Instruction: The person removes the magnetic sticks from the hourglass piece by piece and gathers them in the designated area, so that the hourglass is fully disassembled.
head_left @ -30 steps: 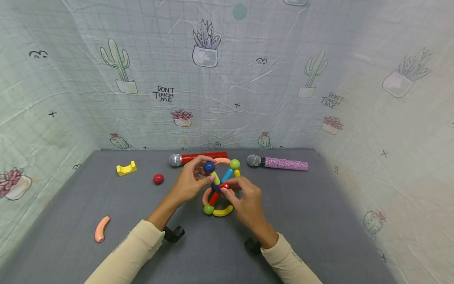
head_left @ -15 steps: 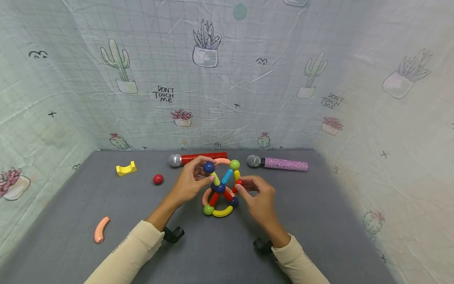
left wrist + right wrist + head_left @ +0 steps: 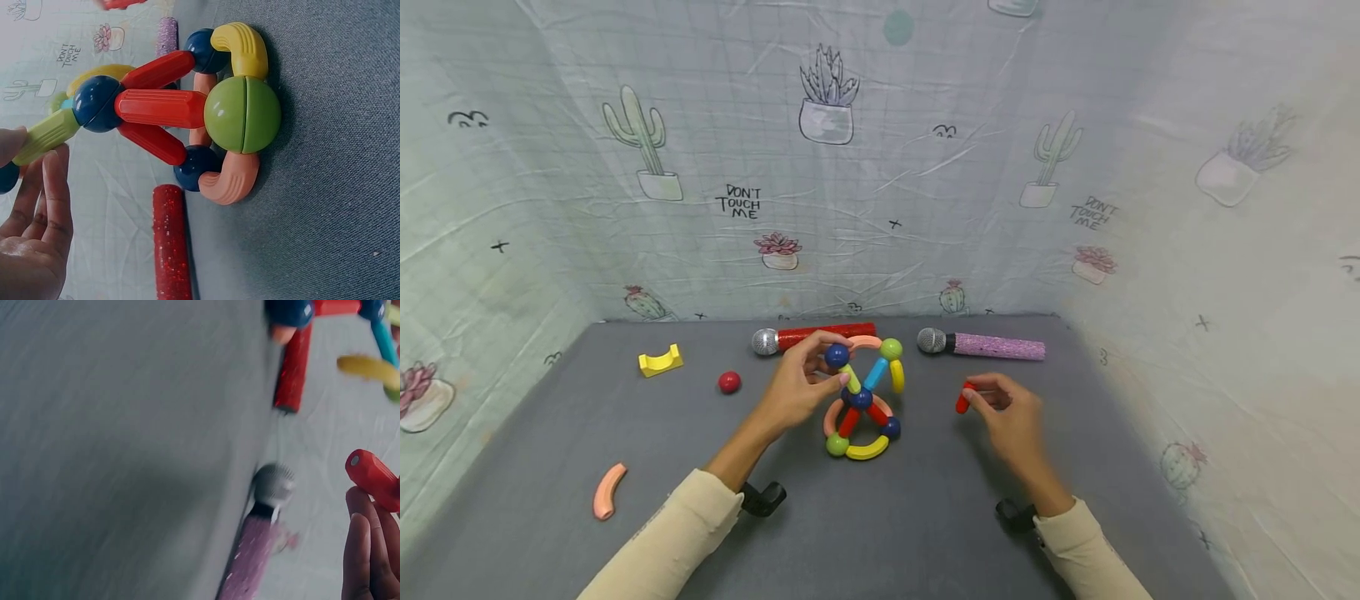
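Observation:
A magnetic stick-and-ball structure stands mid-table. Its base is a ring of curved pieces joined by a green ball and dark blue balls. Three red sticks rise to a dark blue ball, from which a light green stick and a blue stick branch upward. My left hand pinches the light green stick just below its top dark blue ball. A curved yellow piece hangs from the upper green ball. Right of the structure, my right hand holds a loose red stick between thumb and fingers.
Behind the structure lie a red glitter microphone and a purple one. On the left are a yellow cradle-shaped block, a red ball and a curved salmon piece. Printed cloth walls border the grey table.
My right hand has pulled away to the right from the structure, carrying the red stick. The left hand keeps its hold at the top; the view has shifted slightly.

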Action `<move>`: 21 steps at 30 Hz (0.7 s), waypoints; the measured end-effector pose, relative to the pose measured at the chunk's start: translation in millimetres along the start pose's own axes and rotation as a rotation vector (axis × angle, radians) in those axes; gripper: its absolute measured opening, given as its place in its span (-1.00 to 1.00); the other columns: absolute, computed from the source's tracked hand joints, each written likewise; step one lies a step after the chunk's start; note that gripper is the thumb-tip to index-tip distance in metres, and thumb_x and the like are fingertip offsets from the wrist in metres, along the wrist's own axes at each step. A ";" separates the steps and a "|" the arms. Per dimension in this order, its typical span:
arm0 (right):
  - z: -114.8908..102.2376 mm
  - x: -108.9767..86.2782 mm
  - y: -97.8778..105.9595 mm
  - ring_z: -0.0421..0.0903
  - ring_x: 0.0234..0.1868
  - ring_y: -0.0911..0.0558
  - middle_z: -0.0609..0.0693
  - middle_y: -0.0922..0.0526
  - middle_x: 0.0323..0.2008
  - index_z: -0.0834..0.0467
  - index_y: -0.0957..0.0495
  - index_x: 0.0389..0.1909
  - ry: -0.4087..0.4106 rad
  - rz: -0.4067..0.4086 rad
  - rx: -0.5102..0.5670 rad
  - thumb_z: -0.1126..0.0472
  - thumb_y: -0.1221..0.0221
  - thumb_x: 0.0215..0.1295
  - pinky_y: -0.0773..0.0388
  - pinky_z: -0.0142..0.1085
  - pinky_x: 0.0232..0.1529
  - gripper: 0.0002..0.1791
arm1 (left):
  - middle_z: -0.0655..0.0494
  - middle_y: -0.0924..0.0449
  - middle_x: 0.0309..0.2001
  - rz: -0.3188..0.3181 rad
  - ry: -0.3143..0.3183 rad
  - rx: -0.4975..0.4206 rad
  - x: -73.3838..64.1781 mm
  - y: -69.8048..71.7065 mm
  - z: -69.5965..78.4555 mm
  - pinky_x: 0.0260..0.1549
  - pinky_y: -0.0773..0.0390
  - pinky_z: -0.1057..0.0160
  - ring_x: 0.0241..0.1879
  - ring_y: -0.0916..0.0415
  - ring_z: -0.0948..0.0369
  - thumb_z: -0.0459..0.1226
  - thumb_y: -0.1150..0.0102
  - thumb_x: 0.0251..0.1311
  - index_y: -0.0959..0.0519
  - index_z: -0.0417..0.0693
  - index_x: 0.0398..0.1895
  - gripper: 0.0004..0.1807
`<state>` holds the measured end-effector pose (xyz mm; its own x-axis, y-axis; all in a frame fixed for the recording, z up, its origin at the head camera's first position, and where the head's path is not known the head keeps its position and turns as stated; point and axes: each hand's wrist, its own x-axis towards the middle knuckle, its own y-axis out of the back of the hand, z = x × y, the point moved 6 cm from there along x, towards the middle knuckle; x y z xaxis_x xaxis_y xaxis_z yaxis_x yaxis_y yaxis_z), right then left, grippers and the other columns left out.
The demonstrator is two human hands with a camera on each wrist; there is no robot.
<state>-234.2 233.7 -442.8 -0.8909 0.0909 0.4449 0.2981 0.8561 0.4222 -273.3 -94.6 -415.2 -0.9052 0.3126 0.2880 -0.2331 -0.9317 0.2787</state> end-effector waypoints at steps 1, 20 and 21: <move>5.2 1.0 3.0 0.09 -0.36 -0.82 0.02 -0.85 -0.29 0.08 -0.79 -0.13 -0.017 -0.004 -0.004 0.23 -0.48 0.30 -0.60 -0.55 -0.32 -0.85 | -0.19 -0.67 0.16 -0.001 -0.001 0.001 -0.4 0.3 0.1 -0.15 -0.72 0.23 -0.17 -0.68 0.03 -0.42 -0.39 0.34 -0.57 0.06 0.26 -0.53; 75.1 12.9 42.7 0.03 -0.23 -0.80 0.13 -0.85 -0.15 0.13 -0.78 -0.10 -0.228 -0.185 -0.446 0.16 -0.42 0.36 -0.64 -0.05 -0.11 -0.83 | -0.11 -0.69 0.13 -0.011 0.018 -0.018 -0.2 -0.2 0.2 -0.22 -0.73 0.26 -0.21 -0.68 0.04 -0.38 -0.40 0.35 -0.56 0.08 0.25 -0.55; 74.2 13.0 42.5 0.07 -0.20 -0.80 0.15 -0.85 -0.14 0.14 -0.78 -0.09 -0.226 -0.191 -0.459 0.16 -0.41 0.37 -0.63 0.00 -0.06 -0.82 | -0.10 -0.69 0.13 -0.012 0.018 -0.016 -0.3 -0.2 0.0 -0.22 -0.73 0.26 -0.21 -0.68 0.05 -0.38 -0.40 0.35 -0.56 0.06 0.26 -0.55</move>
<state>-258.6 309.0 -477.7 -0.9803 0.1060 0.1667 0.1974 0.5629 0.8026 -273.0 -94.5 -415.3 -0.9084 0.3207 0.2682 -0.2496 -0.9307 0.2675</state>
